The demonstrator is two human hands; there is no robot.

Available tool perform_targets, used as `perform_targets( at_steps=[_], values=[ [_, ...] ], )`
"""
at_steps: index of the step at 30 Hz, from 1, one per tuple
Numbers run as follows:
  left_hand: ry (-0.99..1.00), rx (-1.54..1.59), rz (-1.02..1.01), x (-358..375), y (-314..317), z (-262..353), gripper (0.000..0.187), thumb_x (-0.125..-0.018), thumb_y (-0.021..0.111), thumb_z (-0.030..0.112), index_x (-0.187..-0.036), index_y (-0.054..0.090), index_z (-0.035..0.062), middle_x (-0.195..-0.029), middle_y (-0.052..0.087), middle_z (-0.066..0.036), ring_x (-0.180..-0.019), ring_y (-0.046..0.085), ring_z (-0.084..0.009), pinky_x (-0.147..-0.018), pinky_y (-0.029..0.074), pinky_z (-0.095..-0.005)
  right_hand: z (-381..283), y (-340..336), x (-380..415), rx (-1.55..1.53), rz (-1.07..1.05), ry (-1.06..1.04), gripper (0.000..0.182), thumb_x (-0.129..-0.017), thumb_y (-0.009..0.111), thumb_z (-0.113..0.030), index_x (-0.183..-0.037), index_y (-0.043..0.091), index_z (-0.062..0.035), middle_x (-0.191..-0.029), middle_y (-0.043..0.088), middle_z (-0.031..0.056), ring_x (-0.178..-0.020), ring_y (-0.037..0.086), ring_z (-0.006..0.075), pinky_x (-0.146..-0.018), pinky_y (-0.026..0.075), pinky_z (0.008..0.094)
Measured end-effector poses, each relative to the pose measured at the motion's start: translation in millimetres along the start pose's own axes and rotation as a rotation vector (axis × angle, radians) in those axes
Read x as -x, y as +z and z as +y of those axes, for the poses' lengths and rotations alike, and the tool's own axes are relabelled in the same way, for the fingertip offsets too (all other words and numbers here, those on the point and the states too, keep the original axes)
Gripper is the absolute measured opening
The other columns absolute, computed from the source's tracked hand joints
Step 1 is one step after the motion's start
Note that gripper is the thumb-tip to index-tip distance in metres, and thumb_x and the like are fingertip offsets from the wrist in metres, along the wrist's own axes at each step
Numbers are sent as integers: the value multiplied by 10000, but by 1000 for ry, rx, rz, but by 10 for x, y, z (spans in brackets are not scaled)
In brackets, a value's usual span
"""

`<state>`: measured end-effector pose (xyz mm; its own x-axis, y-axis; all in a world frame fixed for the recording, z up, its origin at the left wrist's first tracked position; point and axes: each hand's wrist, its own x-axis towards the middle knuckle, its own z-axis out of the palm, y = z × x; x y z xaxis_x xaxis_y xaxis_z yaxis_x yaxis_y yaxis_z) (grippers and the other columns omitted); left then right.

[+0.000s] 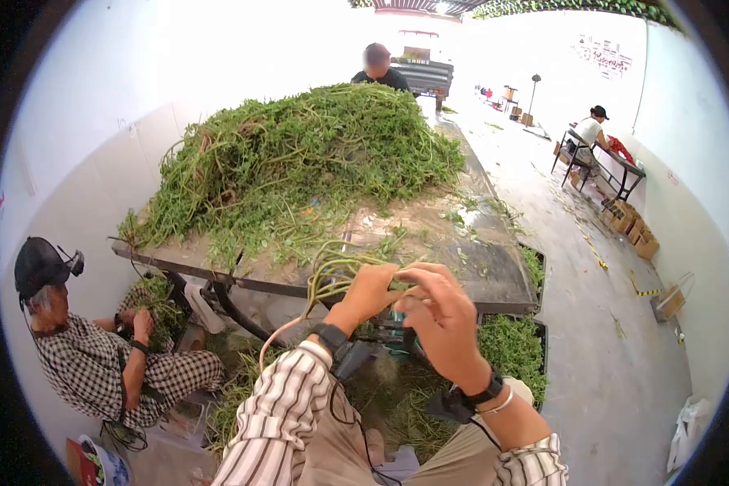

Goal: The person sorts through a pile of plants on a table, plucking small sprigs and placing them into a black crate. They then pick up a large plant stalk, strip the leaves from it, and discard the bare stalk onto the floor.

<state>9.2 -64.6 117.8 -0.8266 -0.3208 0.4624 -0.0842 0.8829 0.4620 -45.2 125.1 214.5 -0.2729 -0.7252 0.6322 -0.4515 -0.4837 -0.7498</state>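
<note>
My left hand is closed around a bunch of long green plant stems, whose bare ends stick out to the left over the table's front edge. Close against it, my right hand has its fingers bent inward at the other end of the bunch. What lies between those fingertips is hidden. Behind both hands stands a worn table, with a large heap of leafy green plants on it. Loose leaves and stem bits lie scattered along its near side.
A crate of leafy tops stands by my right knee. Cut stems cover the floor below me. At left sits a person in a checked shirt, holding greens. Another person is behind the heap; one sits far right near cardboard boxes.
</note>
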Motion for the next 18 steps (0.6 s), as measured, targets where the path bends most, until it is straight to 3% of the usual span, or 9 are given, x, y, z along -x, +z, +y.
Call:
perform_targets(
  at_steps=[1, 4, 5, 11, 17, 18],
  values=[
    [70, 19, 66, 40, -4, 26, 264, -724, 676, 199, -827, 534, 3, -781, 585, -170, -774, 561, -373, -687, 430, -445, 25, 67, -32, -33, -5, 9, 253, -860, 520, 23, -1110, 548, 43, -1156, 490, 106, -833, 612, 129, -605, 508, 218],
    [131, -191, 139, 239, -36, -73, 209, -702, 643, 119, -845, 532, 13, -809, 581, -163, -808, 550, -368, -711, 422, -445, 224, 152, -61, -113, 19, 13, 240, -861, 510, 25, -1095, 550, 54, -1146, 496, 107, -810, 616, 132, -597, 503, 215],
    [59, -262, 108, 306, -152, 39, 206, -689, 599, 60, -876, 525, 19, -831, 574, -162, -827, 538, -367, -719, 412, -443, 357, 146, -53, -148, 85, 56, 242, -853, 522, 2, -1088, 561, 42, -1132, 511, 107, -776, 611, 127, -588, 503, 227],
    [-94, -454, 158, 851, -766, 71, 366, -714, 632, 73, -1064, 538, 23, -889, 576, -181, -850, 515, -392, -740, 407, -444, 937, -119, 32, -351, 283, 417, 200, -878, 498, -46, -1044, 594, 10, -921, 622, 54, -685, 584, 79, -508, 468, 217],
    [-201, -477, 316, 1677, -1164, 102, 248, -795, 598, 114, -1027, 576, 27, -856, 574, -190, -784, 524, -400, -657, 412, -444, 987, -449, -46, -507, 474, 411, 173, -878, 498, -68, -1002, 605, -12, -921, 618, 41, -691, 572, 86, -528, 454, 219],
    [-319, -529, 321, 1850, -1203, 117, 232, -801, 593, 106, -1016, 572, 21, -851, 572, -192, -781, 523, -404, -656, 414, -446, 1005, -475, -54, -530, 500, 398, 174, -876, 501, -71, -1002, 606, -14, -923, 618, 38, -691, 568, 86, -532, 450, 223]
  ],
)
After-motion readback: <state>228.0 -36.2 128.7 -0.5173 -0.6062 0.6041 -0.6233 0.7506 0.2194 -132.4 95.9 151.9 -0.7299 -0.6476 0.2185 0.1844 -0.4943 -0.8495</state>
